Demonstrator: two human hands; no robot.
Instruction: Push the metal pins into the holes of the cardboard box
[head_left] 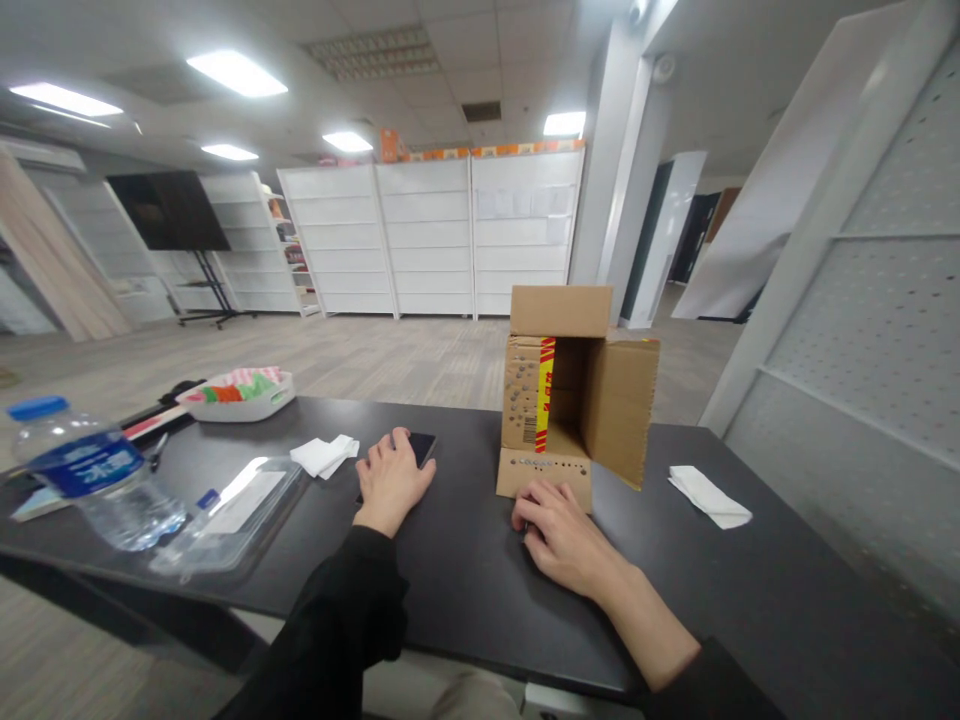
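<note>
On the left part of the dark table, my left hand [391, 484] lies over a dark smartphone [421, 447]. Its fingers and thumb span the phone's edges, and most of the phone is hidden beneath the hand. My right hand [564, 538] rests just in front of a cardboard box [523, 400], close to its lower flap [541, 474]. Those fingers are curled in, and what they hold, if anything, is hidden. The box faces me with its opening, its flaps folded outward. Yellow and red tape [545, 395] runs down its front.
Left on the table [465, 590] are a water bottle [97, 470], a clear plastic case [244, 515], a pen [158, 452], a white basket [247, 408] with colourful contents and a folded tissue [324, 455]. Another tissue [709, 496] lies right of the box. A panel wall [862, 400] borders the right side.
</note>
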